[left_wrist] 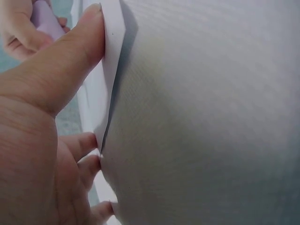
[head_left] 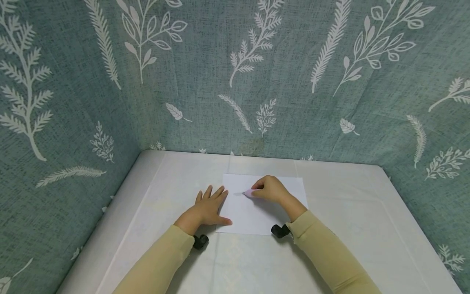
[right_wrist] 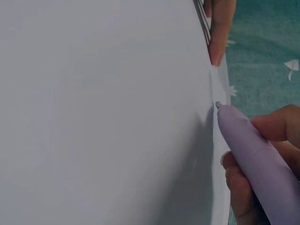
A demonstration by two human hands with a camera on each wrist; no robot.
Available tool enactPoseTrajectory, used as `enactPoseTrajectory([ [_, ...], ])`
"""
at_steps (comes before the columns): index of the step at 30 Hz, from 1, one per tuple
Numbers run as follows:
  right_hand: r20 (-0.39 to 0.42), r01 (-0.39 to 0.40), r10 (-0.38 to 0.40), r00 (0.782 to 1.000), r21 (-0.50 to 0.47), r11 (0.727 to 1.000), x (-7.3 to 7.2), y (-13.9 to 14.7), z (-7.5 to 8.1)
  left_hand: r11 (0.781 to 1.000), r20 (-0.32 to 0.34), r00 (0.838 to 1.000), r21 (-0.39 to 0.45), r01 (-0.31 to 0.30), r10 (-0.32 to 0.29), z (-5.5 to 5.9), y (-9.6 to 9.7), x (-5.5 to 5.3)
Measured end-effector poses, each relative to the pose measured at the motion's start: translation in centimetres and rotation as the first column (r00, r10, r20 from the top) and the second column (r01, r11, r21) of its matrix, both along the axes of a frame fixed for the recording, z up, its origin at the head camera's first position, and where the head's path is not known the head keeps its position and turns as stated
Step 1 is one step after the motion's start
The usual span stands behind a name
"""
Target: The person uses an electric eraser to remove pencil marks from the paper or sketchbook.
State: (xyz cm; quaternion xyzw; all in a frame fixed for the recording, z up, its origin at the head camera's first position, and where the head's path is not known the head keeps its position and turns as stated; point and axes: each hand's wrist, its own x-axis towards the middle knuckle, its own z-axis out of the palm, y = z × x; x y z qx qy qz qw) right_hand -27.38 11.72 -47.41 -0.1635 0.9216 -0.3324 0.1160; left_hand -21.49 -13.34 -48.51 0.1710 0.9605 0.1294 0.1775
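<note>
A sheet of white paper [head_left: 249,218] lies on the covered table. My left hand [head_left: 208,209] rests over the paper's left edge with its fingers spread. In the left wrist view the thumb [left_wrist: 70,61] lies on the paper near a slightly raised edge. My right hand [head_left: 273,190] pinches a thick lilac pen-shaped tool [right_wrist: 255,161] between thumb and fingers, above the sheet's upper middle. Its small metallic tip [right_wrist: 218,104] points left and is right at the paper. A faint thin mark or shadow extends left from the tip in the head view.
A pale cloth [head_left: 352,228] covers the table. Green leaf-patterned fabric [head_left: 205,81] rises behind it and at both sides. Black wrist mounts [head_left: 280,231] show below both hands, beside beige sleeves [head_left: 158,261].
</note>
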Motion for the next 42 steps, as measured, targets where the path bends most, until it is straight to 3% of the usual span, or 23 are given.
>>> enactPoseTrajectory([
  [9, -0.007, 0.046, -0.046, 0.999, 0.046, 0.998, 0.1, -0.3, 0.3, 1.0, 0.001, 1.0, 0.001, 0.007, -0.007, -0.5, 0.0, -0.1],
  [19, -0.042, 0.022, -0.019, 0.999, 0.067, 0.998, 0.0, -0.7, 0.5, 1.0, -0.002, 1.0, 0.008, 0.006, -0.006, -0.6, -0.1, 0.0],
  [26, -0.024, -0.024, 0.026, 0.999, 0.073, 0.997, 0.1, -1.0, 0.7, 1.0, -0.003, 1.0, 0.007, 0.004, -0.004, -0.6, -0.1, 0.0],
  [42, -0.055, 0.025, -0.018, 0.998, 0.127, 0.992, -0.2, -1.7, 1.1, 1.0, -0.004, 1.0, 0.002, -0.004, 0.004, -0.1, 0.0, 0.1],
])
